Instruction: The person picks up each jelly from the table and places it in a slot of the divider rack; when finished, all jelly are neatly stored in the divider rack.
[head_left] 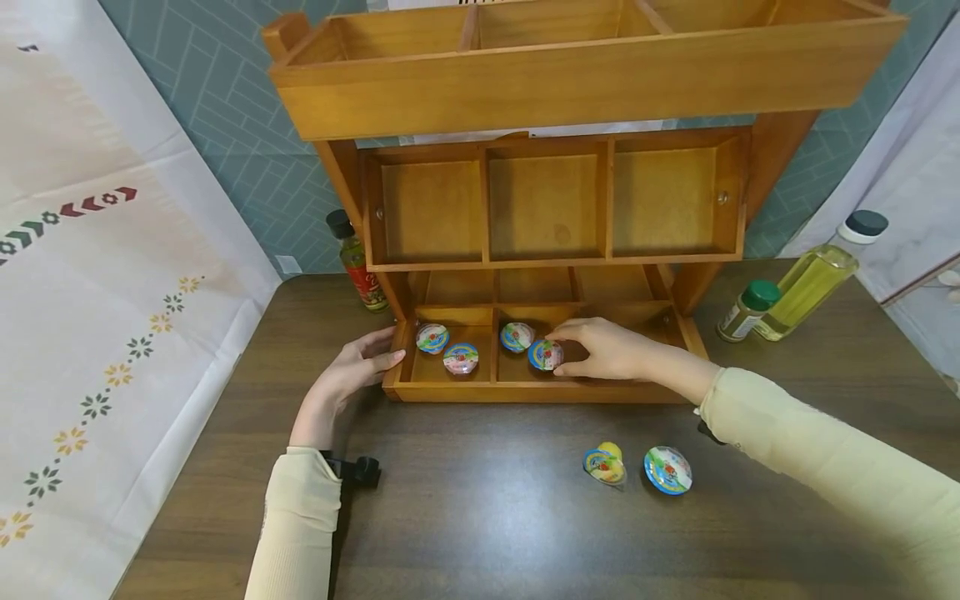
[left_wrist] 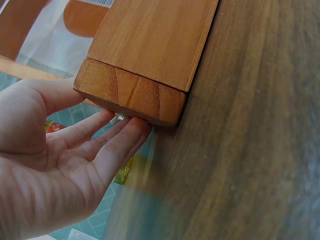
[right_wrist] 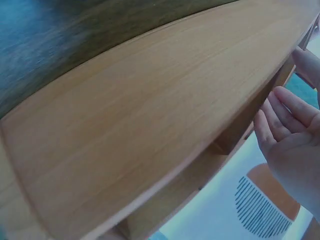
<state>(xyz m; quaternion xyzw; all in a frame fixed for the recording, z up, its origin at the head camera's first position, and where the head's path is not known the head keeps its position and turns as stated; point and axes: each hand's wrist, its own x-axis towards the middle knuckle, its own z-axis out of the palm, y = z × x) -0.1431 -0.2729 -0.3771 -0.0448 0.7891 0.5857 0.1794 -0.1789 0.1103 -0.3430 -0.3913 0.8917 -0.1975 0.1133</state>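
My right hand [head_left: 607,350] reaches into the middle compartment of the bottom wooden tray [head_left: 450,392], thumb and fingers around a small jelly cup [head_left: 545,355] with a printed lid. Beside it sits another jelly cup [head_left: 517,337]. Two more, one upper [head_left: 432,338] and one lower [head_left: 461,359], lie in the left compartment. At the tray's left end, my left hand [head_left: 352,367] holds the wooden side wall, thumb at the top edge and fingers against the outer face [left_wrist: 132,95]. In the right wrist view, the tray front hides what the right fingertips [right_wrist: 277,92] hold.
On the table in front lie a yellow jelly cup [head_left: 605,463] and a larger round cup [head_left: 667,470]. Upper trays [head_left: 585,92] of the rack overhang the bottom one. An oil bottle [head_left: 817,279] and a green-capped jar [head_left: 750,310] stand right, a red-labelled bottle [head_left: 360,267] left.
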